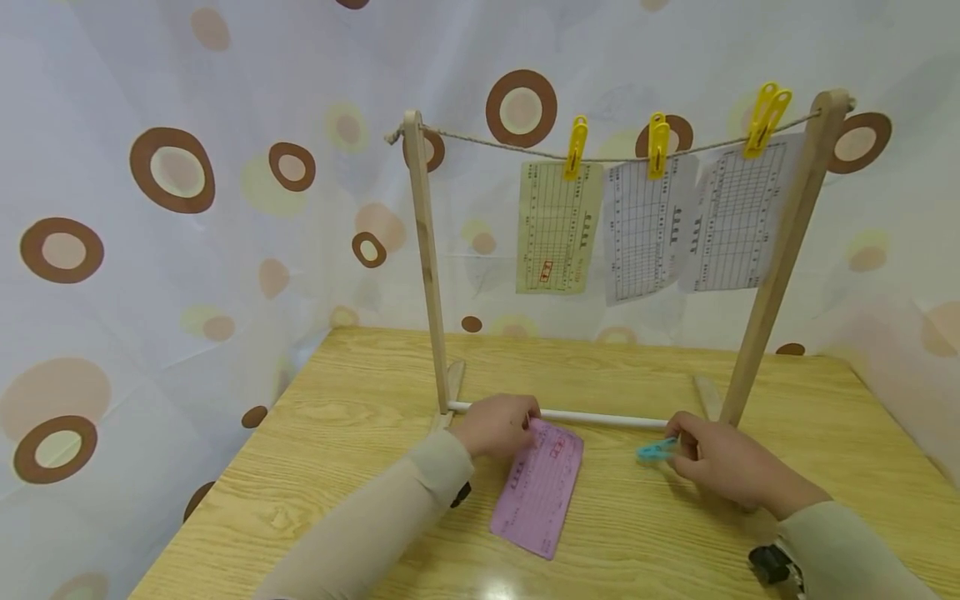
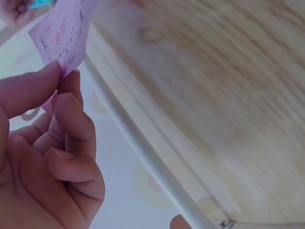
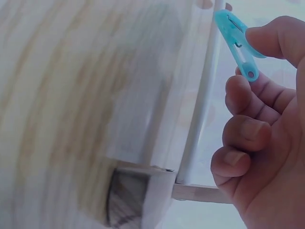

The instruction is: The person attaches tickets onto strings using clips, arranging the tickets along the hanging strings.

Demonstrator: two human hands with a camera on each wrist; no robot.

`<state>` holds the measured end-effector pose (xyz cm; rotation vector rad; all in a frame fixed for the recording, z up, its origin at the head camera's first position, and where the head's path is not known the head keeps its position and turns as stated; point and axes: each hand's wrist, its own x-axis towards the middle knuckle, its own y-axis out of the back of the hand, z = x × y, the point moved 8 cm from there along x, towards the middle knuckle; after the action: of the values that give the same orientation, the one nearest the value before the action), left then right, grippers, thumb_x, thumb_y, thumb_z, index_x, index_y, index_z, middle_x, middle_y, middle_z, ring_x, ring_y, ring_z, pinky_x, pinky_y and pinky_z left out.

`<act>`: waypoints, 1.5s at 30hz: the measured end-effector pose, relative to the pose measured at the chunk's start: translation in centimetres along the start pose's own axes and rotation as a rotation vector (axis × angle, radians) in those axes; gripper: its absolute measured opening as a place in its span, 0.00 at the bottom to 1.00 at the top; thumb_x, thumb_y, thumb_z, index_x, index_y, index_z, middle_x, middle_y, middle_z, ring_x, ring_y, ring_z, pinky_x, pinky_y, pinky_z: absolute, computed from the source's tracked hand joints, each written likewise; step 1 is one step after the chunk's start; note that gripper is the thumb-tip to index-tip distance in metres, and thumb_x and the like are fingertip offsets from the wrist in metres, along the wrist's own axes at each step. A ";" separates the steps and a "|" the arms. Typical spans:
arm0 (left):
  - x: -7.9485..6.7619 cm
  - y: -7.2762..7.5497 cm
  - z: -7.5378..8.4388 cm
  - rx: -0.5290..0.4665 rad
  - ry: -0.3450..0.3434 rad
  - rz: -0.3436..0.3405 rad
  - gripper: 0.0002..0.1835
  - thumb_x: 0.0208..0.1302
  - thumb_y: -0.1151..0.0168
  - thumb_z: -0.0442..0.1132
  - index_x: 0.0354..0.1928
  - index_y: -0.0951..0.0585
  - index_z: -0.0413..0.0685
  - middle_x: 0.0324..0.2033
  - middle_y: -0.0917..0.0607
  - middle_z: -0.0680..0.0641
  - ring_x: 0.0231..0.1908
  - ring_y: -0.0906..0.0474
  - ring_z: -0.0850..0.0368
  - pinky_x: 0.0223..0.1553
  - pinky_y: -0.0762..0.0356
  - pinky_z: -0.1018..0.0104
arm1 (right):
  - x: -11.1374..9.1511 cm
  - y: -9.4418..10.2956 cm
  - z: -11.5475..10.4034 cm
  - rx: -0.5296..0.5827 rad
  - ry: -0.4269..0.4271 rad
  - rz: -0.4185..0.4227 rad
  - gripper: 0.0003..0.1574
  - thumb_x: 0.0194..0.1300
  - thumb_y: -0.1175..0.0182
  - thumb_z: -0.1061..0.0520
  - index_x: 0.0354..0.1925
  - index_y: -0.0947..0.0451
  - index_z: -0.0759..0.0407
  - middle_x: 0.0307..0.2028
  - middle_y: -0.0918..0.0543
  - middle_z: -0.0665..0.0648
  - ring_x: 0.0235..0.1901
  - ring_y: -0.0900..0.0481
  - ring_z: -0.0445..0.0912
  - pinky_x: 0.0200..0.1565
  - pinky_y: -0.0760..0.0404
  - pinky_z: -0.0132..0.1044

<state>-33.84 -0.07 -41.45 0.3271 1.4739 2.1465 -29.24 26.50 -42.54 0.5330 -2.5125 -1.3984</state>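
Observation:
My left hand (image 1: 501, 425) pinches a pink printed slip (image 1: 538, 492) by its upper corner, between thumb and forefinger. The slip hangs down at a slant in front of the white rod; in the left wrist view the pink paper (image 2: 66, 36) bends a little near the fingertips. To the right, my right hand (image 1: 723, 458) holds a turquoise clothespin (image 1: 656, 451) between thumb and fingers, apart from the slip. That clothespin (image 3: 237, 43) shows in the right wrist view with the thumb on one leg, the other fingers curled below.
A wooden stand (image 1: 426, 258) carries a sagging rope (image 1: 495, 147). Yellow clothespins (image 1: 575, 150) hold a yellowish slip (image 1: 558, 225) and two white slips (image 1: 647, 233) on it. The white rod (image 1: 600, 418) joins the posts low down. A spotted cloth (image 1: 225, 275) hangs behind the wooden table (image 1: 360, 375).

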 end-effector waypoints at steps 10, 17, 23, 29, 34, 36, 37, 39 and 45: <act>-0.5 1.8 0.1 -0.001 -0.038 0.089 0.05 0.75 0.43 0.42 0.47 0.20 0.52 0.32 0.19 0.57 0.30 0.25 0.62 0.31 0.26 0.68 | 0.1 1.2 -1.2 0.022 0.016 0.038 0.14 0.72 0.38 0.52 0.50 0.27 0.57 0.26 0.29 0.48 0.17 0.39 0.36 0.21 0.34 0.33; -1.1 3.1 0.0 0.002 -0.073 0.174 0.07 0.78 0.47 0.41 0.46 0.20 0.51 0.32 0.17 0.57 0.28 0.24 0.64 0.30 0.26 0.69 | 0.0 2.1 -2.7 0.014 0.046 0.059 0.11 0.72 0.37 0.51 0.46 0.26 0.54 0.26 0.29 0.47 0.18 0.39 0.36 0.22 0.35 0.33; -1.9 4.5 0.3 0.034 -0.100 0.234 0.09 0.79 0.47 0.43 0.46 0.17 0.52 0.35 0.15 0.57 0.30 0.23 0.66 0.34 0.24 0.69 | 0.1 2.9 -3.5 -0.004 0.065 0.068 0.12 0.71 0.35 0.49 0.46 0.24 0.52 0.26 0.29 0.47 0.18 0.39 0.36 0.22 0.34 0.33; -2.6 6.1 0.8 0.108 -0.128 0.294 0.09 0.77 0.44 0.44 0.43 0.14 0.54 0.36 0.14 0.57 0.34 0.22 0.66 0.41 0.23 0.63 | 0.0 4.2 -4.2 -0.051 0.064 0.092 0.15 0.69 0.34 0.45 0.46 0.24 0.50 0.27 0.29 0.45 0.19 0.40 0.36 0.23 0.35 0.33; -3.1 7.4 0.8 0.125 -0.149 0.330 0.09 0.76 0.43 0.43 0.42 0.14 0.53 0.37 0.14 0.56 0.34 0.20 0.64 0.39 0.22 0.63 | -0.1 5.4 -5.7 -0.067 0.091 0.117 0.16 0.69 0.33 0.46 0.47 0.25 0.51 0.28 0.29 0.46 0.19 0.39 0.37 0.22 0.36 0.34; -3.4 8.0 0.9 0.107 -0.171 0.348 0.09 0.76 0.43 0.41 0.42 0.14 0.51 0.37 0.14 0.54 0.36 0.20 0.62 0.38 0.21 0.64 | 0.0 5.9 -6.4 -0.069 0.101 0.127 0.16 0.70 0.34 0.46 0.47 0.26 0.51 0.28 0.29 0.47 0.19 0.39 0.37 0.22 0.36 0.34; -3.5 8.2 0.9 0.105 -0.177 0.359 0.09 0.76 0.43 0.41 0.42 0.14 0.51 0.37 0.14 0.54 0.36 0.19 0.62 0.38 0.21 0.64 | 0.0 6.2 -6.7 -0.069 0.107 0.130 0.15 0.70 0.34 0.46 0.47 0.26 0.51 0.28 0.29 0.47 0.19 0.39 0.37 0.22 0.36 0.34; -3.7 8.7 0.8 0.103 -0.184 0.376 0.08 0.76 0.42 0.41 0.41 0.14 0.51 0.37 0.15 0.54 0.36 0.20 0.61 0.37 0.21 0.65 | 0.1 6.7 -7.5 -0.064 0.121 0.137 0.15 0.70 0.34 0.47 0.47 0.27 0.51 0.29 0.30 0.48 0.19 0.38 0.38 0.23 0.35 0.35; -4.7 10.2 1.0 0.140 -0.208 0.435 0.07 0.75 0.42 0.41 0.41 0.15 0.52 0.34 0.16 0.55 0.31 0.21 0.63 0.31 0.23 0.66 | 0.2 8.3 -9.7 -0.100 0.193 0.189 0.12 0.70 0.34 0.50 0.45 0.26 0.50 0.28 0.30 0.46 0.20 0.39 0.37 0.24 0.35 0.34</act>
<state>-32.25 -4.66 -31.31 0.9692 1.5395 2.2465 -27.69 22.93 -30.43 0.3806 -2.2633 -1.3267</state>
